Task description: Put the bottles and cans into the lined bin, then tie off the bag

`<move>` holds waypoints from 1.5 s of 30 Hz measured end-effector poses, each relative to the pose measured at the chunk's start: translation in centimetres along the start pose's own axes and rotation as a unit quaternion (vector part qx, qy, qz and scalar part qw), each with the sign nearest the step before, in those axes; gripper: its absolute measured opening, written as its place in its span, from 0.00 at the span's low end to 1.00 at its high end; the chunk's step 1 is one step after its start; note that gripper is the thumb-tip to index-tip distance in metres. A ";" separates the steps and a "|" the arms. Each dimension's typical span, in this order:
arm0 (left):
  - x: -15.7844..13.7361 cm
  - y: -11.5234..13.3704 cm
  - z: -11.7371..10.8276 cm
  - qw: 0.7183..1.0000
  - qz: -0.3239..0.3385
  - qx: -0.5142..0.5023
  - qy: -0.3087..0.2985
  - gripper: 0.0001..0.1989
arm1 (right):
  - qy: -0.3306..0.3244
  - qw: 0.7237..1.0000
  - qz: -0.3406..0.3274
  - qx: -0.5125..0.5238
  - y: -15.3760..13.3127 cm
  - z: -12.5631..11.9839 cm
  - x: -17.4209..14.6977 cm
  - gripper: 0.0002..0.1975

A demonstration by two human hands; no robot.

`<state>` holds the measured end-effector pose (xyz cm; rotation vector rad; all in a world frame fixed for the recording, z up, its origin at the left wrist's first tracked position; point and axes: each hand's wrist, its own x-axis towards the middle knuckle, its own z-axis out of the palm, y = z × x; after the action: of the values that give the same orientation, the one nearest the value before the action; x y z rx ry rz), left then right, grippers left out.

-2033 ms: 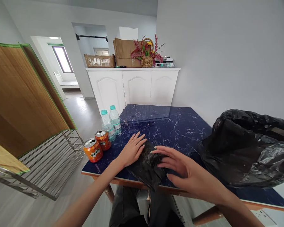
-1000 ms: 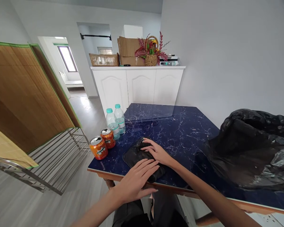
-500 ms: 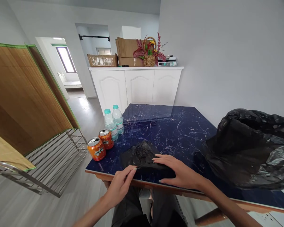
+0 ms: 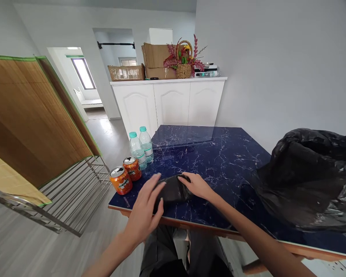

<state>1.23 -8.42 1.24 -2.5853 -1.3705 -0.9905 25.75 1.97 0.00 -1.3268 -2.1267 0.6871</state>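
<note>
A black plastic bag, folded into a compact flat bundle, lies near the front edge of the dark blue marbled table. My right hand pinches its far right corner between thumb and fingers. Over the bundle's left end is my left hand, fingers apart and slightly blurred, the thumb on the near side. Just left of that hand stand two orange Mirinda cans, both upright. Behind them are two clear bottles with teal caps.
A large open black garbage bag slumps on the table's right side by the wall. Beyond the table, a white cabinet carries cardboard boxes and a flower basket. A metal rack with a bamboo mat stands left.
The black bag has gone from spread and crumpled to a smaller folded bundle. My right hand moved to its far corner and closed there; my left hand released its pinch and spread.
</note>
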 end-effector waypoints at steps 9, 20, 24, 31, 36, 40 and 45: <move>-0.4 -1.8 3.0 0.974 0.084 0.165 -0.127 0.33 | 0.102 0.989 -0.034 -0.103 -2.3 1.0 -0.5 0.18; -2.3 -1.9 3.1 0.976 0.072 0.166 -0.121 0.38 | -0.026 0.967 -0.183 -0.178 0.0 3.5 -1.6 0.28; -2.1 -1.7 2.4 0.978 0.065 0.159 -0.122 0.34 | -0.043 0.968 -0.180 -0.170 0.8 3.6 -1.5 0.30; 3.8 -1.7 2.1 0.984 -0.059 0.125 -0.115 0.16 | -0.041 0.977 -0.153 -0.143 0.6 3.1 -1.8 0.28; 7.3 -2.8 3.6 0.974 -0.131 0.096 -0.155 0.15 | -0.008 0.995 -0.080 -0.065 1.5 0.3 -5.8 0.30; 7.7 -2.9 3.4 0.972 -0.128 0.032 -0.192 0.10 | 0.036 0.999 -0.020 -0.003 4.3 -3.0 -10.8 0.30; 11.4 -2.3 3.0 0.963 -0.131 -0.067 -0.228 0.08 | 0.093 0.995 0.017 0.019 8.7 -5.8 -15.0 0.26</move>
<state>5.64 2.18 4.63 -2.9142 -1.8467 -0.5359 40.79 -7.59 -4.15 -1.3543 -1.9379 0.5901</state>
